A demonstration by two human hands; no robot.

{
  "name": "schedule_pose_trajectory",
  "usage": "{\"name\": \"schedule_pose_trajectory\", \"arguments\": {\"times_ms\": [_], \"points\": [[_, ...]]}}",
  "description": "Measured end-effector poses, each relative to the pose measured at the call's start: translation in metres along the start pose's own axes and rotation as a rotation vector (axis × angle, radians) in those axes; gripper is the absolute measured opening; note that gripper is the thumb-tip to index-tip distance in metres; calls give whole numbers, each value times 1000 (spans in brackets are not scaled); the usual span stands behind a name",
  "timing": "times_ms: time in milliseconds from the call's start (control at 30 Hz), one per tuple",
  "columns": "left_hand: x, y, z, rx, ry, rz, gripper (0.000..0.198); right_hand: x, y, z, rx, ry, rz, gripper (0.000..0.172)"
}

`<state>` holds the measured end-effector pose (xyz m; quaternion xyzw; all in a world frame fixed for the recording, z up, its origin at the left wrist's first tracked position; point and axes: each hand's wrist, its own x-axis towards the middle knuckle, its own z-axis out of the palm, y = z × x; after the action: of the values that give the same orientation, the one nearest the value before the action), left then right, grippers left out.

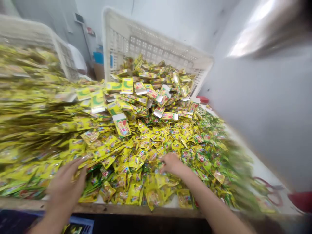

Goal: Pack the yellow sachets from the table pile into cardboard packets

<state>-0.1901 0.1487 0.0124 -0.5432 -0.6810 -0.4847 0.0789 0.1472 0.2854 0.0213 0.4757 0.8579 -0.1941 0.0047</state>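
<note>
Small yellow packets (pixel 135 161) lie in a deep, loose heap along the table. My left hand (pixel 67 182) is at the heap's near left side, a little blurred. Its fingers and thumb are closed around the edge of a yellow packet (pixel 84 164). My right hand (pixel 172 163) reaches into the middle of the heap with its fingers curled together. Whatever lies between those fingertips is hidden. Small yellow cartons (pixel 122 125), some with white flaps sticking out, spill over the packets ahead of both hands.
A white plastic crate (pixel 158 34) lies tipped toward me, with cartons pouring out. Another white crate (pixel 26 27) stands at the left, behind more packets. Red-handled scissors (pixel 269 191) rest at the table's right, near a red object (pixel 301 200). A blue crate edge (pixel 84 222) shows below the table.
</note>
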Motion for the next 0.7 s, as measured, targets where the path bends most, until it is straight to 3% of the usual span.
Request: {"name": "schedule_pose_trajectory", "arguments": {"times_ms": [67,133,267,367,467,567,633,700], "points": [[35,10,18,17,-104,56,27,-7,-9,5,-73,60,-23,30],[73,26,44,28,-164,-36,34,-16,-16,10,-125,126,-53,29],[129,49,91,57,-64,-296,61,-34,-25,20,-199,204,-102,23],[141,57,106,28,-36,-368,56,-45,-25,24,-261,280,-149,23],[125,71,101,-39,-2,-361,42,-51,-17,23,-231,319,-170,19],[77,93,86,-217,24,-306,42,-56,-4,17,-26,343,-179,19],[31,106,80,-457,-145,-305,40,-57,5,15,131,404,-188,23],[-17,112,81,-616,-349,-392,38,-59,10,13,280,483,-177,24]]}}
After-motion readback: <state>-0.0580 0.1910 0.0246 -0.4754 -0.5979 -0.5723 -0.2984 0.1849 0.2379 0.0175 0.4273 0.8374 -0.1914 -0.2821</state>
